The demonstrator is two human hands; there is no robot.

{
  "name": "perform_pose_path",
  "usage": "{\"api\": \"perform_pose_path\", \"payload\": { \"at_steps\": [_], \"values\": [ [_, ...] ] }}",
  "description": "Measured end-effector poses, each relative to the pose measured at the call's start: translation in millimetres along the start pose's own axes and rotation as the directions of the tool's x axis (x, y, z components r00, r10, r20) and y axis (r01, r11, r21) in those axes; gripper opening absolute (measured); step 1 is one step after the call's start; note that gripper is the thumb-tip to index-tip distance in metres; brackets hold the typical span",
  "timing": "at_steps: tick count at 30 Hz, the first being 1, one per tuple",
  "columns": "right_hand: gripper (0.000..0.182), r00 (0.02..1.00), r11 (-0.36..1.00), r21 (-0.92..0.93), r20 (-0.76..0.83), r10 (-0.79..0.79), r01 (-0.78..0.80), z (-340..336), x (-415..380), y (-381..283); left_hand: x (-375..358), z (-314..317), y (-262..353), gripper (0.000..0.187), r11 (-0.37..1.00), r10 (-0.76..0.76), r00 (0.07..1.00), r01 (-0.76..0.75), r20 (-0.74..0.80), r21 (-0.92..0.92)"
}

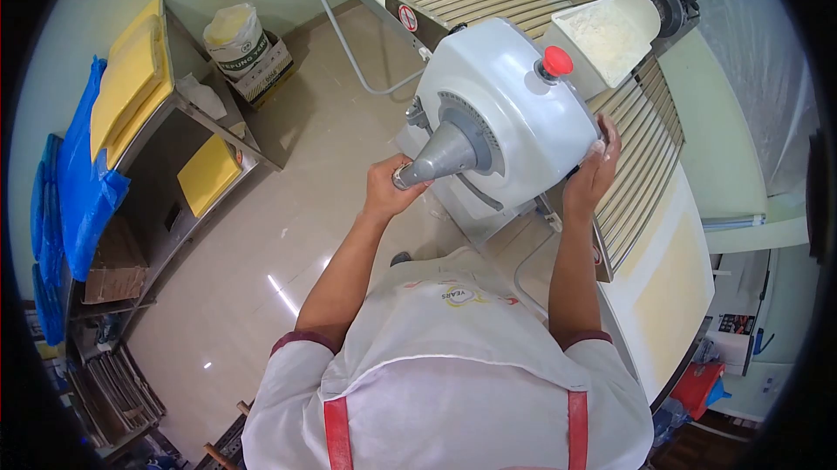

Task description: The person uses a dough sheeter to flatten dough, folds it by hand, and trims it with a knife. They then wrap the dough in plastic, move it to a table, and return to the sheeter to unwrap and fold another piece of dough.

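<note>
In front of me stands a dough sheeter with a rounded white housing [506, 112]. My left hand [394, 187] is wrapped round the end of its grey cone-shaped lever [443, 154], beside a dial scale. On the housing's right side lies my right hand [595, 169], fingers stretched out and white powder on them; what its palm side touches is hidden. A red mushroom button [556, 62] sits on top of the housing. Behind it a white tray [602, 38] holds pale flour.
Slatted guards [641, 156] flank the housing, over a long belt [654, 287] with a yellowish surface. At left, a metal shelf unit [153, 165] carries yellow slabs [131, 86] and blue plastic sheets [91, 182]. A flour sack [237, 43] stands against the wall.
</note>
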State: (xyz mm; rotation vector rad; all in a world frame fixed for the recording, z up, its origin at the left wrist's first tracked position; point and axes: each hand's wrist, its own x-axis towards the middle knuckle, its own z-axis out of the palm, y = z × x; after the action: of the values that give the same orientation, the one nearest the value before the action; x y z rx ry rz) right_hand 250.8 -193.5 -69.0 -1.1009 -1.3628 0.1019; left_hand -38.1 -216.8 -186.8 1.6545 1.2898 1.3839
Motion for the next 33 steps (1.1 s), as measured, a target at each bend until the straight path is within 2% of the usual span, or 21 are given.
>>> {"api": "perform_pose_path", "payload": {
  "at_steps": [1,2,5,8,14,20,23,26,29,30,33],
  "values": [
    [0.043,0.975,0.975,-0.14,0.167,-0.148,0.172,1.2,17.6,-23.0,0.4,0.1,-1.6,0.029,1.0,-0.001,1.0,0.001,0.003,0.002],
    [0.049,0.904,0.904,-0.249,0.346,-0.25,0.346,1.2,33.4,-46.2,-2.2,-0.3,-2.9,0.028,1.0,-0.008,1.0,0.008,0.016,0.006],
    [0.058,0.734,0.861,-0.284,0.665,-0.14,0.421,17.5,58.7,-76.4,0.0,-2.6,5.3,0.027,0.999,-0.013,0.999,0.014,0.033,-0.032],
    [0.062,0.725,0.865,-0.309,0.684,-0.086,0.394,18.2,60.1,-78.9,-0.3,1.2,4.7,0.023,0.994,0.041,0.999,-0.041,-0.005,-0.097],
    [0.064,0.731,0.836,-0.3,0.663,-0.163,0.459,18.7,57.1,-76.2,-4.7,5.9,-3.2,0.023,0.998,0.044,0.997,-0.041,-0.058,0.048],
    [0.059,0.798,0.905,-0.19,0.562,-0.218,0.381,10.7,51.3,-67.3,-2.3,3.6,2.9,0.025,0.996,0.078,0.995,-0.076,-0.061,0.045],
    [0.053,0.932,0.976,-0.097,0.33,-0.152,0.194,-5.3,31.7,-46.5,-0.5,-0.1,5.8,0.029,0.997,0.045,0.998,-0.042,-0.042,0.065],
    [0.048,0.992,0.994,0.089,0.112,0.051,-0.061,-14.5,6.9,-6.8,-1.0,0.4,0.4,0.028,0.995,0.054,0.998,-0.051,-0.038,0.081],
    [0.045,0.993,0.978,0.17,0.013,0.117,-0.117,0.3,2.8,3.0,0.9,0.7,-1.3,0.027,0.994,0.094,0.995,-0.092,-0.029,0.053],
    [0.044,0.999,0.988,0.152,0.028,0.031,-0.035,1.3,2.5,5.4,2.0,0.6,-1.1,0.027,0.996,0.085,0.996,-0.084,-0.016,0.041],
    [0.042,0.987,0.988,0.052,0.08,0.14,-0.144,-3.6,4.0,-5.8,0.4,-1.5,0.4,0.027,0.998,0.057,0.998,-0.058,0.042,0.027]
  ]
}}
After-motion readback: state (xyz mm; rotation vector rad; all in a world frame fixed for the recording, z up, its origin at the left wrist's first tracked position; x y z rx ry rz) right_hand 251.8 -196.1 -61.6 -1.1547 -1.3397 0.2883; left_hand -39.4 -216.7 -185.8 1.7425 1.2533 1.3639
